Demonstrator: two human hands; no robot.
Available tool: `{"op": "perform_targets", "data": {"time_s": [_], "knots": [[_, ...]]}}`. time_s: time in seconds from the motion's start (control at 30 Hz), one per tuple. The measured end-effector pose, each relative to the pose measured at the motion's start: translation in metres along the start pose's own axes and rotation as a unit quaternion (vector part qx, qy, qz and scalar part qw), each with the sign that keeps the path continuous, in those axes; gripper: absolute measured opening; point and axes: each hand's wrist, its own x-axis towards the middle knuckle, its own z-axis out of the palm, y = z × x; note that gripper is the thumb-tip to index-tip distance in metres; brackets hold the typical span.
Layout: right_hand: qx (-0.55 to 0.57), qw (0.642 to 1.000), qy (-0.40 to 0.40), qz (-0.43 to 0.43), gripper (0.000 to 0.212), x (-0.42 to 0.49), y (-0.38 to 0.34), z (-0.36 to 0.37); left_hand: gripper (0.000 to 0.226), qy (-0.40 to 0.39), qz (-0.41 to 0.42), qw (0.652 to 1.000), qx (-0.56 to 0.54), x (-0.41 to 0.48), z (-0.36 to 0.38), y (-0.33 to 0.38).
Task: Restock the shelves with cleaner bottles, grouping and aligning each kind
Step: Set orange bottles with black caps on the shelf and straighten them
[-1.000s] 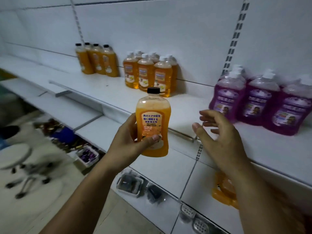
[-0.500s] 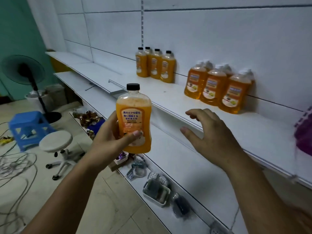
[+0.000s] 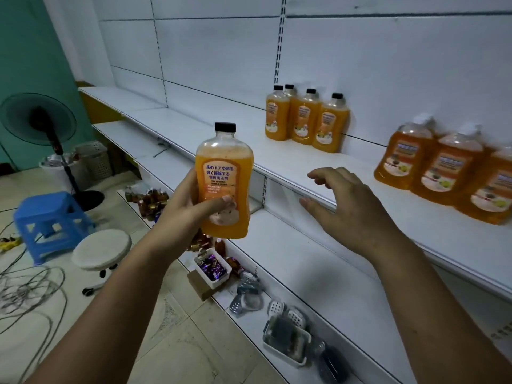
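My left hand [image 3: 185, 211] grips an orange cleaner bottle [image 3: 224, 187] with a black cap and an orange label, held upright in front of the shelf edge. My right hand [image 3: 349, 209] hovers with loosely spread fingers over the front of the white shelf [image 3: 238, 139] and holds nothing. At the back of that shelf stands a group of several matching black-capped orange bottles [image 3: 306, 120]. Further right stands a group of wider orange bottles with white caps [image 3: 443, 173].
A lower white shelf [image 3: 304, 261] runs below. On the floor lie small baskets and packets [image 3: 212, 268], a white round stool [image 3: 102, 249], a blue plastic stool [image 3: 45, 220], loose cables [image 3: 25, 297] and a standing fan [image 3: 41, 121].
The view has swung left along the shelf; the purple bottles have left the frame. The held bottle and both hands keep nearly the same pose, now nearer the black-capped group.
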Motion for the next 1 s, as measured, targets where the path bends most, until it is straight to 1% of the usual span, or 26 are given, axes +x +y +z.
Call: {"op": "perform_targets", "data": {"time_s": [0.1,0.23,0.33,0.53,0.67,0.73,0.8,0.9,1.0], "knots": [[-0.006,1.000,0.005,0.006,0.050,0.042,0.003,0.022,0.046,0.007,0.001,1.000,-0.020,0.046,-0.015,-0.010],[0.004,0.999,0.026,0.031,0.050,0.099,0.009,0.047,0.043,0.018,0.006,1.000,-0.019,0.110,-0.023,-0.019],[0.016,0.998,0.028,0.050,0.050,0.133,0.014,0.062,0.047,0.010,0.010,1.000,-0.011,0.153,-0.024,-0.024],[-0.007,0.995,-0.007,0.104,0.052,0.179,0.033,0.079,0.056,-0.058,0.031,0.998,0.027,0.227,-0.021,-0.033],[-0.028,0.987,-0.027,0.153,0.054,0.192,0.046,0.097,0.061,-0.091,0.072,0.992,0.056,0.280,-0.015,-0.037],[-0.043,0.983,-0.030,0.174,0.054,0.198,0.049,0.108,0.064,-0.106,0.096,0.988,0.053,0.308,-0.009,-0.038],[-0.057,0.978,-0.033,0.196,0.054,0.202,0.051,0.115,0.061,-0.124,0.111,0.985,0.035,0.333,-0.002,-0.039],[-0.085,0.968,-0.031,0.235,0.055,0.212,0.055,0.119,0.055,-0.166,0.136,0.976,0.031,0.371,0.011,-0.038],[-0.114,0.958,-0.040,0.260,0.059,0.219,0.058,0.118,0.063,-0.211,0.182,0.959,0.060,0.403,0.023,-0.034]]}}
